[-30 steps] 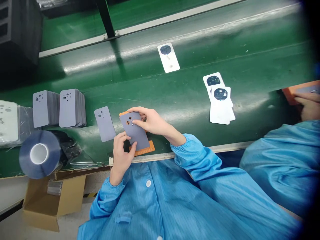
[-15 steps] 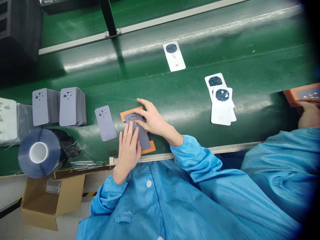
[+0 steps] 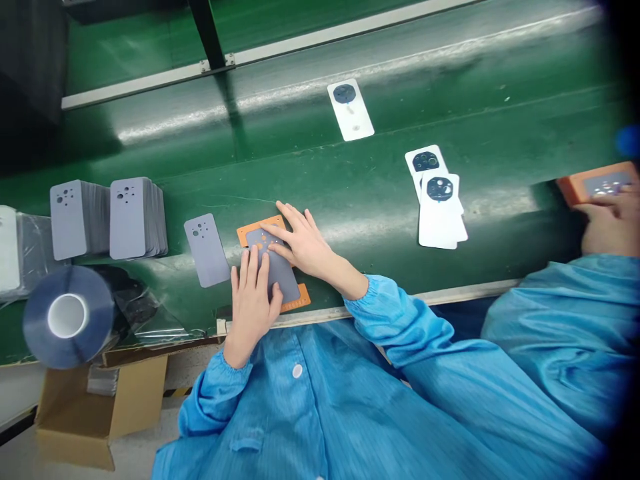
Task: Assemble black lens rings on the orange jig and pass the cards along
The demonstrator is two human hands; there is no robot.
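Note:
A grey phone back panel [image 3: 286, 279] with camera holes near its top lies on an orange fixture plate [image 3: 249, 234], whose ends show above and below it. My left hand [image 3: 250, 307] rests with spread fingers on the panel's left edge. On its upper right, my right hand [image 3: 306, 245] is open, with its thumb and some fingertips by the camera holes and the other fingers pointing past the top. Both hands hide parts of the panel. Another grey panel [image 3: 207, 252] lies flat just to the left.
Two stacks of grey panels, a left stack [image 3: 69, 220] and a right stack [image 3: 128, 219], stand beside a tape roll [image 3: 95, 325]. White panels [image 3: 438, 217] overlap at right; another white panel [image 3: 351, 115] lies behind. A co-worker's hand [image 3: 610, 227] holds an orange fixture [image 3: 575, 189].
My left hand has slid slightly down and left along the panel. The fingers of my right hand have spread and shifted a little. The view has also moved slightly.

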